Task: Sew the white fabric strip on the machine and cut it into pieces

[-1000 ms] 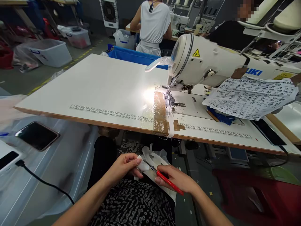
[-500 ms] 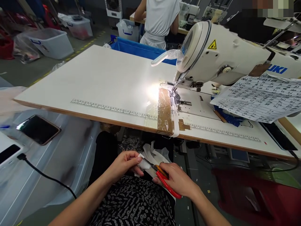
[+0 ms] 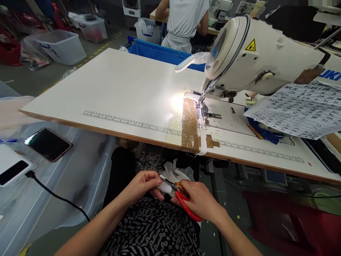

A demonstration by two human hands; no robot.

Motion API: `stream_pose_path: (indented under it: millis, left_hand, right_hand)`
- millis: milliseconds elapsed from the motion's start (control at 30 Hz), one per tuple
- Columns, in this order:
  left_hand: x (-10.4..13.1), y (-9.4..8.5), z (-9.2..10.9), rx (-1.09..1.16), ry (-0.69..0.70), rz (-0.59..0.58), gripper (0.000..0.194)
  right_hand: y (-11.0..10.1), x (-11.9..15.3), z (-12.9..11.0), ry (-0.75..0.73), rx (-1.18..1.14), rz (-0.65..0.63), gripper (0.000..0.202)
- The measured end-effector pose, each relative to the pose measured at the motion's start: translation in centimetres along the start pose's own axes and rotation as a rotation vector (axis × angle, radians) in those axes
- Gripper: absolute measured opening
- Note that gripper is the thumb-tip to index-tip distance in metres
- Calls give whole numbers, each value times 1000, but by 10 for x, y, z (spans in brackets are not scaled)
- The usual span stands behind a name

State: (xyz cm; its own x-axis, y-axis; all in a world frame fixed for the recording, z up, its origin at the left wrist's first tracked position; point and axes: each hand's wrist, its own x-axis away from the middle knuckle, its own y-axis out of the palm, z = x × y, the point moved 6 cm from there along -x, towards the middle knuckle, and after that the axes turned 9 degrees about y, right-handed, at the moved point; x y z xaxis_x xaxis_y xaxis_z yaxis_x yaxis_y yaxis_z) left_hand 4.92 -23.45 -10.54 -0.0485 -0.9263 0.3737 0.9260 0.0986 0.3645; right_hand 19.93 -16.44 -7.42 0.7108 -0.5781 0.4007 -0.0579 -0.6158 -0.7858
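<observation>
My left hand (image 3: 147,185) pinches a piece of white fabric strip (image 3: 165,187) above my lap. My right hand (image 3: 198,199) is closed round the red handles of a pair of scissors (image 3: 188,209). The scissor blades point left and reach the strip close to my left fingertips. A bit of orange shows by the handles, between the blades and my right fingers. More white strips (image 3: 176,172) hang below the table edge, just behind the scissors.
In front stands a white sewing table (image 3: 119,85) with a sewing machine (image 3: 247,53) and a paper list (image 3: 298,110). A phone (image 3: 48,144) and a white device (image 3: 13,167) lie on a plastic bin at left. A person (image 3: 183,21) sits beyond a blue bin (image 3: 157,51).
The scissor blades have moved closer together across the white strip. The whole view has shifted a little, so the table and machine appear slightly farther right.
</observation>
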Motion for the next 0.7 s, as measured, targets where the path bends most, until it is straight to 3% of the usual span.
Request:
stream_pose_path:
  millis: [233, 500, 600, 700]
  left_hand:
    - [2, -1, 3, -52, 9, -15, 43]
    - [0, 16, 2, -35, 90, -143, 48]
    - [-3, 1, -2, -245, 76, -224, 39]
    - [-11, -37, -8, -635, 99, -198, 33]
  right_hand:
    - [0, -3, 12, 4, -261, 10, 48]
    - [-8, -24, -19, -71, -508, 154, 33]
    - [-33, -5, -6, -66, -534, 309, 21]
    - [-72, 45, 35, -76, -681, 614, 9]
